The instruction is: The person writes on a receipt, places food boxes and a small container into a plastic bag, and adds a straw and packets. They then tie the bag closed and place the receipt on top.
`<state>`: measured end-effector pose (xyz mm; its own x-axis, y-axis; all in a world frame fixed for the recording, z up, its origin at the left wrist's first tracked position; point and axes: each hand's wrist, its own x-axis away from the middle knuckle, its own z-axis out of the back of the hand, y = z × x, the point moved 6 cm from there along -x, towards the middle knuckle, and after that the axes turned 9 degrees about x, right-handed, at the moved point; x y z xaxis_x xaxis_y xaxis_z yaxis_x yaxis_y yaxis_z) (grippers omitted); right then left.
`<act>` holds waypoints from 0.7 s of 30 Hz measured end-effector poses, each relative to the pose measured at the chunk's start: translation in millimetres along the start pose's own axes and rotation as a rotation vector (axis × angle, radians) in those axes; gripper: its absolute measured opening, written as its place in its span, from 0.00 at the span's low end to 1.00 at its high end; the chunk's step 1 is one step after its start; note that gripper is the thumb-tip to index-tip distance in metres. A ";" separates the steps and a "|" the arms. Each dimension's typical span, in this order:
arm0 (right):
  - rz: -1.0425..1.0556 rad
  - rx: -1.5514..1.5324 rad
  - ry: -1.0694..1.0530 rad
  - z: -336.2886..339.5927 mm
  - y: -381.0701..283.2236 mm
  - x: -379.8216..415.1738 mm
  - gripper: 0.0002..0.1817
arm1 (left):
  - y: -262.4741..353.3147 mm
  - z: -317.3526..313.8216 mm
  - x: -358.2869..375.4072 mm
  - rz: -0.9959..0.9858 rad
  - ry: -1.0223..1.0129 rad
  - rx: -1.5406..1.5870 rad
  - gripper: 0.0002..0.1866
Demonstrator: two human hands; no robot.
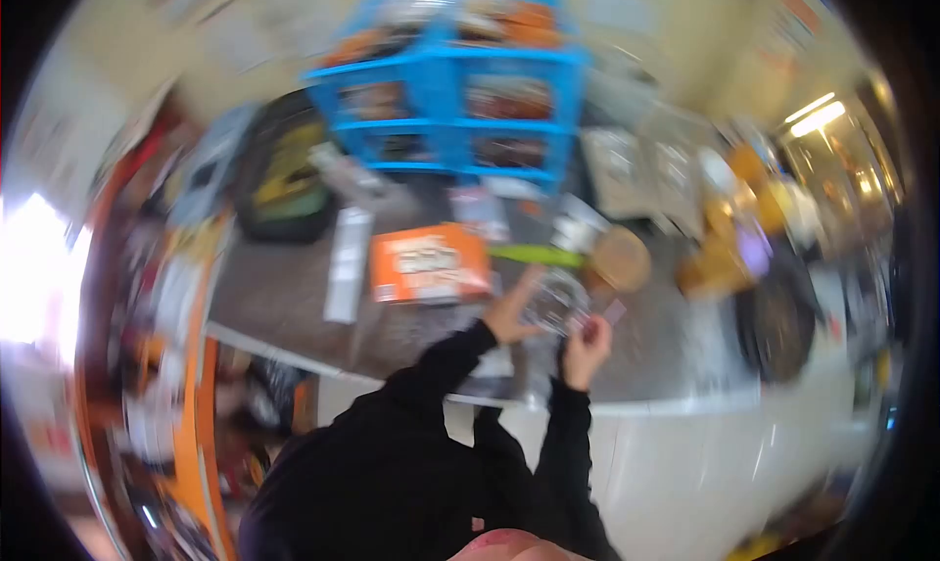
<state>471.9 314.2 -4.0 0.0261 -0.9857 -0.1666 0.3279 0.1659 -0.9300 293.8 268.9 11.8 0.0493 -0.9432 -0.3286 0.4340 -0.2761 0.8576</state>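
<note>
My left hand point(509, 311) is wrapped against the side of a clear, round plastic container point(558, 302), held over the front part of the dark table. Pinched in the fingers of my right hand point(587, 350) is a small pinkish slip point(614, 312), close to the container's right side. Motion blur hides what is inside the container. Just beyond it lie a bright green strip-like thing point(534, 256) and a round tan lid-like piece point(619, 258). To the left of my hands is an orange box point(431, 263) with white lettering.
Blue stacked baskets point(446, 101) filled with packets stand at the back of the table point(294, 297). A black crate-like bin point(284, 169) is at the left, and clear bags point(636, 174) lie at the right. Yellow-orange items point(734, 238) crowd the right end beside a dark round object point(778, 316).
</note>
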 end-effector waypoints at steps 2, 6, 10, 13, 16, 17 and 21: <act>-0.011 -0.184 0.023 -11.4 3.0 -1.2 0.10 | 10.9 -0.1 -5.4 -0.044 0.012 0.128 0.54; 0.070 -0.073 0.008 -1.7 -9.5 -2.8 0.10 | 21.2 11.4 0.6 0.280 0.025 0.195 0.59; 0.232 0.072 0.307 43.3 -73.0 22.1 0.12 | 94.8 66.9 59.4 0.122 -0.003 0.343 0.50; 0.484 0.121 0.332 19.2 -152.6 74.0 0.11 | 114.0 147.1 141.2 -0.077 0.180 0.046 0.35; 0.595 -0.118 -0.010 -69.1 -204.9 138.3 0.11 | 94.8 282.7 244.0 0.152 0.522 -0.306 0.29; 0.723 -0.124 -0.080 -106.1 -231.6 163.1 0.09 | 95.6 339.3 285.5 0.146 0.686 -0.422 0.29; 0.712 -0.268 -0.620 -264.5 -313.6 288.1 0.11 | 53.2 547.6 470.4 0.417 1.283 -0.673 0.28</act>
<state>126.9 -13.8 153.1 0.6508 -0.4812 -0.5873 -0.1799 0.6537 -0.7350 -152.6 -290.7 119.5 0.8458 -0.0348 -0.5324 0.4929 0.4329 0.7547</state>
